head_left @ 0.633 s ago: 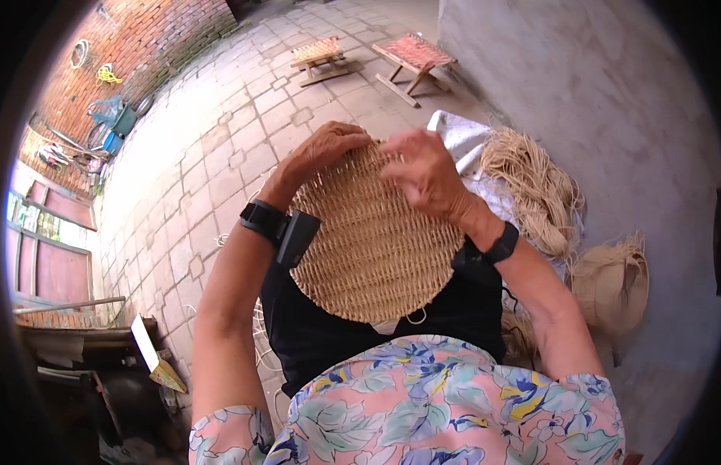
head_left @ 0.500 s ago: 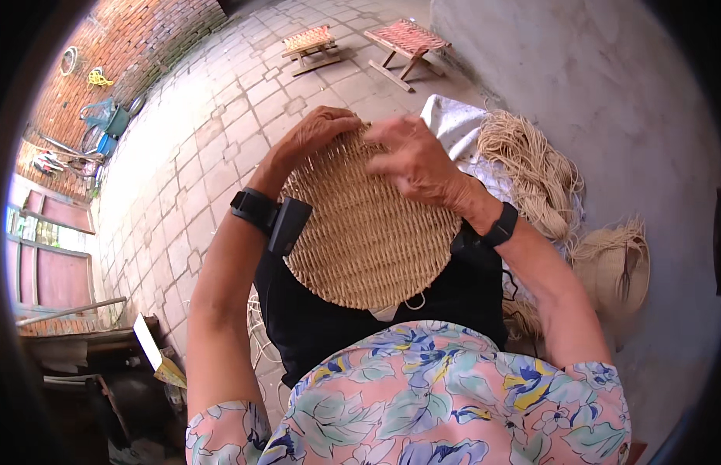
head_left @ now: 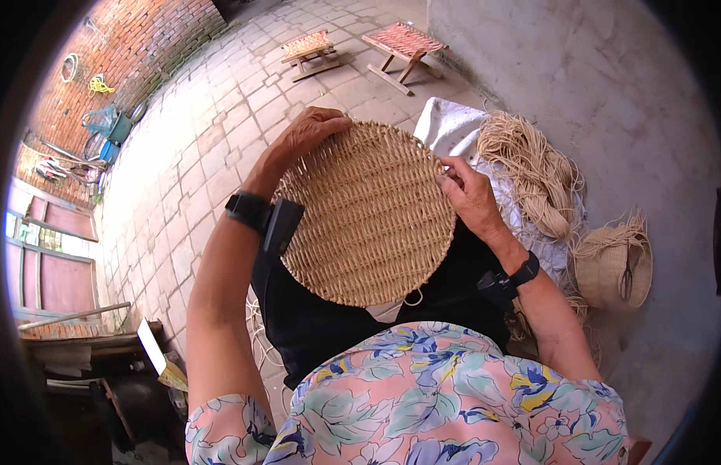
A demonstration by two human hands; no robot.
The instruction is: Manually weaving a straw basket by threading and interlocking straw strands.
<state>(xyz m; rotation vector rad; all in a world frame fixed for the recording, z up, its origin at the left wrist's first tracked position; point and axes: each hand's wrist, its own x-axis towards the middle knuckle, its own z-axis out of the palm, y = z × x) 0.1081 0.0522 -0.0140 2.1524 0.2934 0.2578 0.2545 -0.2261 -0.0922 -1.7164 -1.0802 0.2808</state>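
Note:
A round, flat woven cord mat (head_left: 368, 221) in tan stands tilted over my lap, its face toward me. My left hand (head_left: 310, 132) is closed over its upper left rim, thumb on the near face and the other fingers partly hidden behind. At the upper right rim, my right hand (head_left: 470, 194) pinches the woven edge between thumb and fingers. A small loop of pale cord (head_left: 413, 297) sticks out at the mat's lower edge. Black bands with dark devices sit on both wrists.
To the right, tan cord hanks (head_left: 531, 167) lie on a white cloth (head_left: 445, 128). Beside them is a woven basket (head_left: 614, 267) with scissors at its side. Two folding stools (head_left: 407, 43) stand ahead on the paving. A grey wall (head_left: 593, 93) rises at right.
My right hand has moved from the mat's top, over its face, to the upper right rim and grips there. The left hand keeps its hold, and the mat has shifted slightly left.

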